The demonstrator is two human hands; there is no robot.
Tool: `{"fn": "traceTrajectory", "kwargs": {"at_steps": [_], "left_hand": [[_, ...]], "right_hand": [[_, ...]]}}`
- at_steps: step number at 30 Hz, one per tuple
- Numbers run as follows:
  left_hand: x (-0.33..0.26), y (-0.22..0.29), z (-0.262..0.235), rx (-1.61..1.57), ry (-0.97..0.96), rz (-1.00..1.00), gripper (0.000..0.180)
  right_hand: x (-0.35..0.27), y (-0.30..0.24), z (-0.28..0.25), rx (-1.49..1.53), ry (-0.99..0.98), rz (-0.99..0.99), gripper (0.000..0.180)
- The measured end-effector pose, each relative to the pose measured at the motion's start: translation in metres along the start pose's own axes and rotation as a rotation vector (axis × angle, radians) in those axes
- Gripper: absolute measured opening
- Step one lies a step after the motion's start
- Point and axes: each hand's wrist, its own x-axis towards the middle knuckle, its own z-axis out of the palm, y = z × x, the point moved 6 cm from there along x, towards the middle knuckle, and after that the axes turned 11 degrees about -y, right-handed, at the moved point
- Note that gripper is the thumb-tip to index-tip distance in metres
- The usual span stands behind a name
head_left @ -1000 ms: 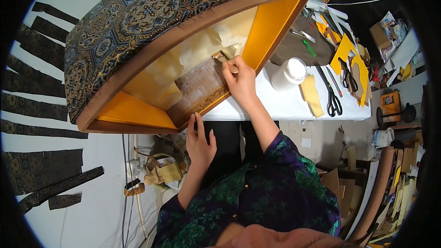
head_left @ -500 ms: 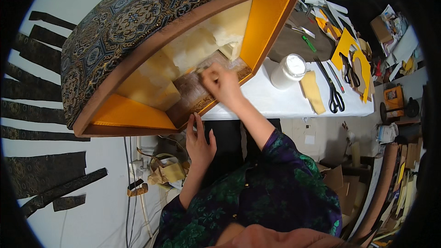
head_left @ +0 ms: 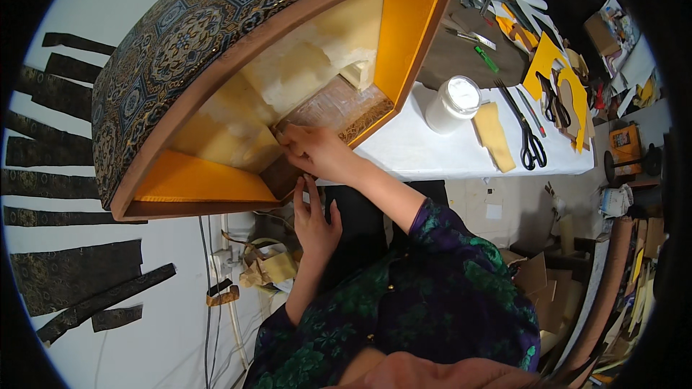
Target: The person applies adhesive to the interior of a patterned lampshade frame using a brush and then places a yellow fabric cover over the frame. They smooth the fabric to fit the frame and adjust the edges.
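Note:
A large curved box (head_left: 194,36) covered in dark blue-and-gold brocade stands tilted before me, its hollow side facing me behind a brown rim. Orange-yellow lining (head_left: 202,176) covers its two end walls; pale yellow padding lies over the back wall. My right hand (head_left: 317,151) reaches inside, fingers bent together against the brown bottom panel (head_left: 317,109), which has whitish smears. Whatever those fingers hold is too small or hidden to name. My left hand (head_left: 316,227) rests its fingertips at the lower rim, fingers stretched upward, thumb apart.
Right of the box, a white-covered table carries an open jar of white paste (head_left: 454,106), a yellow foam strip (head_left: 493,137), black scissors (head_left: 532,151), a green-handled tool (head_left: 486,59) and yellow scraps (head_left: 544,65). Dark brocade strips (head_left: 54,184) lie on the white surface at left.
My right hand has moved left and toward me along the bottom panel, uncovering more of the smeared area. My left hand stays at the rim. The view has shifted slightly.

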Motion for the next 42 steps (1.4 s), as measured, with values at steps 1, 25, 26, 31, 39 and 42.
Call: {"fn": "traceTrajectory", "kwargs": {"at_steps": [1, 25, 26, 31, 39, 42], "left_hand": [[0.0, 0.0, 0.0, 0.003, 0.005, 0.007, 0.073], [0.002, 0.008, 0.003, 0.02, -0.068, -0.028, 0.086], [0.002, 0.009, 0.002, 0.008, -0.073, -0.032, 0.086], [-0.001, 0.005, 0.004, -0.024, -0.086, -0.074, 0.087], [0.003, 0.006, 0.005, -0.007, -0.109, -0.062, 0.087], [-0.002, 0.003, 0.003, 0.006, -0.076, -0.042, 0.088]], "right_hand": [[0.002, 0.0, -0.001, 0.015, -0.039, -0.012, 0.008], [0.0, 0.021, -0.016, 0.048, 0.043, 0.031, 0.017], [-0.004, 0.019, -0.016, 0.0, -0.004, 0.022, 0.017], [-0.015, 0.006, -0.035, 0.154, 0.062, 0.043, 0.016], [-0.001, 0.039, -0.01, 0.044, 0.139, 0.085, 0.015], [-0.003, 0.026, -0.017, 0.075, 0.133, 0.066, 0.015]]}}
